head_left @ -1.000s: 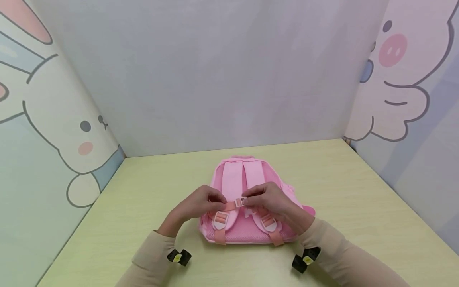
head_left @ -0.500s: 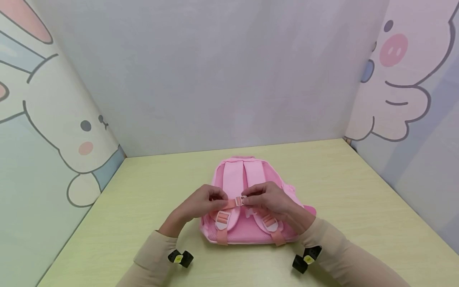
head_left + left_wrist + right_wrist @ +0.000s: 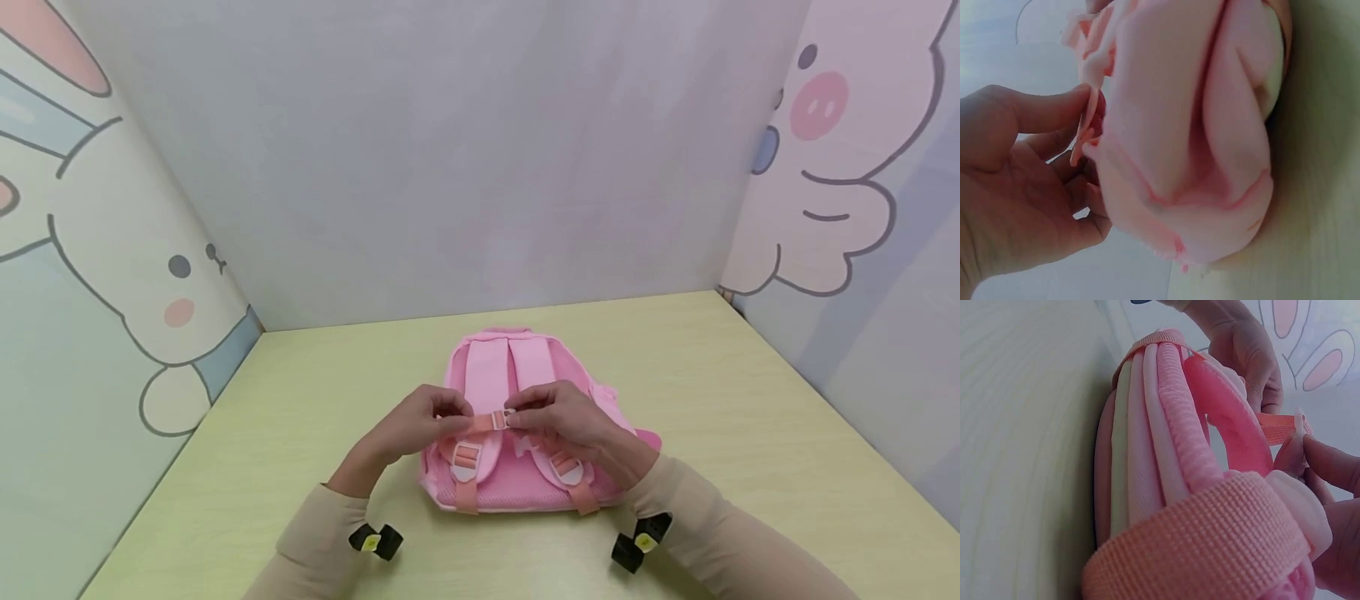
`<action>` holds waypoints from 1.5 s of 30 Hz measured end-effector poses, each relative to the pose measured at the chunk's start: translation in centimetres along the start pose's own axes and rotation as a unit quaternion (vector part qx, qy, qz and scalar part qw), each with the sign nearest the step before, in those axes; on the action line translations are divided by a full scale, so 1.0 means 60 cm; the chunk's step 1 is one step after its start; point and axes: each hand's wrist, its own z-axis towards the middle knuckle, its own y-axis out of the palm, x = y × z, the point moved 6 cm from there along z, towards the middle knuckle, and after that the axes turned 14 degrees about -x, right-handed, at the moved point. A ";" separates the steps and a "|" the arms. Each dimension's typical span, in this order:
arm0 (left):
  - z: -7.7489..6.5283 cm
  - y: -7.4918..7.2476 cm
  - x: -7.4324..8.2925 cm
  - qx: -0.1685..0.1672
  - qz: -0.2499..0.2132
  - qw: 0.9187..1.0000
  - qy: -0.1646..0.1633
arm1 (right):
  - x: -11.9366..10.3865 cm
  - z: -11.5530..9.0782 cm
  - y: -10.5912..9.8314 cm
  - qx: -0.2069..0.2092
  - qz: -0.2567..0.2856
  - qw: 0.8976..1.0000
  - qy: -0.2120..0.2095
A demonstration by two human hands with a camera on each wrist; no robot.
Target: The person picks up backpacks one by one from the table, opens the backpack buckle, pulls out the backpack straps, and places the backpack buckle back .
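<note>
A small pink backpack (image 3: 487,367) lies with its two shoulder straps facing up. A coral chest strap (image 3: 482,424) crosses between them, carrying a small white buckle (image 3: 500,420). My left hand (image 3: 420,423) pinches the webbing left of the buckle between thumb and fingers. At the buckle's right end, my right hand (image 3: 566,421) pinches it, fingertips covering that side. In the right wrist view, the chest strap (image 3: 1277,428) stretches between both hands, raised off the bag. The left wrist view has the left thumb (image 3: 1054,111) on the webbing beside the bag.
White adjuster buckles (image 3: 466,461) sit low on the shoulder straps, with coral webbing running to the bag's bottom edge. The pale wooden table (image 3: 322,375) meets a grey back wall (image 3: 480,167). Side panels show a cartoon rabbit (image 3: 135,250) and pig (image 3: 847,150).
Both hands keep their pinches on the chest strap and buckle. The strap's left part and the bag's lower left have shifted very slightly; little else differs.
</note>
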 end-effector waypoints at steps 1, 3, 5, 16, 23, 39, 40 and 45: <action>0.002 0.002 -0.001 -0.001 0.008 1.000 -0.004 | 0.001 0.000 0.000 -0.001 0.009 1.000 -0.002; 0.005 0.007 0.001 -0.004 0.020 1.000 -0.007 | 0.003 0.000 0.000 -0.004 0.030 1.000 -0.004; 0.008 0.009 0.005 -0.001 0.018 1.000 -0.004 | 0.005 -0.001 0.000 -0.004 0.042 0.999 -0.007; 0.014 0.022 0.017 0.021 -0.001 1.000 0.004 | 0.001 -0.001 0.004 -0.016 0.051 0.998 -0.017; 0.015 0.026 0.019 0.001 -0.037 0.999 0.021 | -0.002 -0.001 0.008 -0.024 0.047 0.998 -0.023; 0.012 0.020 0.010 0.001 -0.049 0.999 0.011 | -0.005 -0.002 0.005 -0.024 0.066 0.997 -0.021; 0.011 0.019 0.008 -0.002 -0.044 0.999 0.009 | -0.005 -0.002 0.004 -0.026 0.073 0.997 -0.023; 0.012 0.016 0.003 -0.001 -0.033 0.999 0.008 | -0.006 -0.001 0.004 -0.036 0.086 0.995 -0.026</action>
